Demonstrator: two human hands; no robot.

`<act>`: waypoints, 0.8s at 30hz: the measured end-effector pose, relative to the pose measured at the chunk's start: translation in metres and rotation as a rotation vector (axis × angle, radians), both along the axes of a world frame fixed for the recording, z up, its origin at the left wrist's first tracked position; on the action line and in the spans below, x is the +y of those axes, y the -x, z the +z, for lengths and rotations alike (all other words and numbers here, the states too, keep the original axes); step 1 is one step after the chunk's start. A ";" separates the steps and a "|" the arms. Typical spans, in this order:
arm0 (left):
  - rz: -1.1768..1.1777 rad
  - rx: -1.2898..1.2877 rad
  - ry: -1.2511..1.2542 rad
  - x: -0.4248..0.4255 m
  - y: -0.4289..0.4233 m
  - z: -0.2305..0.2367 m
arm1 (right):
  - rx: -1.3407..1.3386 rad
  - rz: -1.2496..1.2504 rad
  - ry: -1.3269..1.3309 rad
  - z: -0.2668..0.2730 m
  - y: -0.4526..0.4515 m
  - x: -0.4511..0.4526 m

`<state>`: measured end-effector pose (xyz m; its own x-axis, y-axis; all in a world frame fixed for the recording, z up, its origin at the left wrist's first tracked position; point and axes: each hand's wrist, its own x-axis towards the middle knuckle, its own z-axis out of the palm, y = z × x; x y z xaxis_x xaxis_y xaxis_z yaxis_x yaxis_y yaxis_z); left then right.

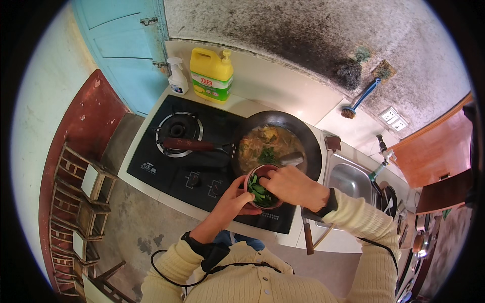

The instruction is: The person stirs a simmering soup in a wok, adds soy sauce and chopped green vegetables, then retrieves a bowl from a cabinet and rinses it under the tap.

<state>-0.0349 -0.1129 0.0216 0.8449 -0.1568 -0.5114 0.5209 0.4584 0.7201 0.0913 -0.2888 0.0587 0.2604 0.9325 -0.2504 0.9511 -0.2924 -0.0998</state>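
My left hand (231, 202) holds a small round bowl (248, 181) of chopped green leaves (259, 194) by its side, tilted in front of the wok. The fingers of my right hand (297, 185) reach into the bowl among the leaves; whether they pinch any is hidden. Just beyond is a dark wok (314, 140) on the gas hob, holding a brownish stew (252, 142) with a small heap of chopped greens (267, 155) on top. A metal ladle or spatula head (291, 159) rests in the stew. The wok's wooden handle (189, 144) points left over the other burner.
A yellow detergent jug (211, 75) and a white spray bottle (177, 77) stand behind the black glass hob (151, 151). Right of the hob are a steel sink (346, 180) and a wooden-handled knife or cleaver (308, 236) jutting over the counter edge. Wooden chairs (96, 181) line the left wall.
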 end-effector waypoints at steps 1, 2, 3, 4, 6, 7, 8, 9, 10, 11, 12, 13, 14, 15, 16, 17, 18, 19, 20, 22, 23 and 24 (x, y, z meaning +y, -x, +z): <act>-0.004 0.010 -0.012 0.000 -0.001 0.000 | 0.038 -0.039 0.003 0.003 -0.002 -0.002; -0.013 0.004 -0.007 0.001 -0.001 0.000 | 0.076 -0.079 0.004 0.007 -0.005 -0.004; -0.021 0.007 -0.003 0.001 -0.002 0.001 | 0.135 -0.107 -0.042 0.010 -0.008 -0.005; -0.025 0.015 0.000 0.002 -0.003 0.001 | 0.195 -0.137 -0.089 0.014 -0.010 -0.007; -0.030 0.005 -0.007 0.003 -0.004 0.002 | 0.298 -0.181 -0.161 0.022 -0.016 -0.010; -0.031 0.002 -0.011 0.003 -0.004 0.003 | 0.341 -0.195 -0.186 0.025 -0.018 -0.011; -0.026 -0.002 -0.009 0.004 -0.004 0.003 | 0.388 -0.216 -0.203 0.027 -0.020 -0.012; -0.022 -0.006 -0.006 0.004 -0.005 0.003 | 0.399 -0.231 -0.206 0.029 -0.021 -0.013; -0.019 -0.010 -0.002 0.003 -0.005 0.003 | 0.413 -0.252 -0.200 0.030 -0.023 -0.014; -0.023 -0.009 -0.001 0.003 -0.005 0.003 | 0.431 -0.271 -0.199 0.031 -0.024 -0.015; -0.026 -0.007 0.000 0.003 -0.005 0.003 | 0.435 -0.271 -0.218 0.032 -0.025 -0.015; -0.029 -0.006 0.000 0.004 -0.005 0.003 | 0.443 -0.269 -0.242 0.033 -0.026 -0.017; -0.016 -0.013 0.003 0.003 -0.004 0.003 | 0.448 -0.282 -0.248 0.034 -0.027 -0.018; -0.003 -0.020 0.007 0.003 -0.003 0.003 | 0.467 -0.280 -0.301 0.036 -0.028 -0.019; 0.010 -0.027 0.010 0.004 -0.003 0.003 | 0.483 -0.292 -0.336 0.039 -0.029 -0.021; 0.018 -0.018 0.007 0.004 -0.002 0.003 | 0.499 -0.303 -0.370 0.041 -0.030 -0.023; 0.025 -0.009 0.004 0.005 -0.001 0.003 | 0.516 -0.332 -0.379 0.044 -0.031 -0.024; 0.033 0.000 0.001 0.006 0.000 0.003 | 0.533 -0.361 -0.387 0.047 -0.032 -0.026; 0.033 0.001 -0.001 0.007 0.001 0.004 | 0.551 -0.389 -0.397 0.049 -0.032 -0.027; 0.036 0.002 -0.005 0.008 0.002 0.004 | 0.563 -0.404 -0.402 0.050 -0.031 -0.026; 0.037 0.002 -0.005 0.008 0.003 0.004 | 0.570 -0.411 -0.405 0.049 -0.030 -0.026; 0.038 0.002 -0.005 0.008 0.003 0.004 | 0.571 -0.415 -0.404 0.049 -0.030 -0.025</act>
<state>-0.0382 -0.1048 0.0254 0.8493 -0.1218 -0.5137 0.5045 0.4743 0.7215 0.1210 -0.3139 0.1074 0.5384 0.8350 -0.1138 0.5439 -0.4474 -0.7099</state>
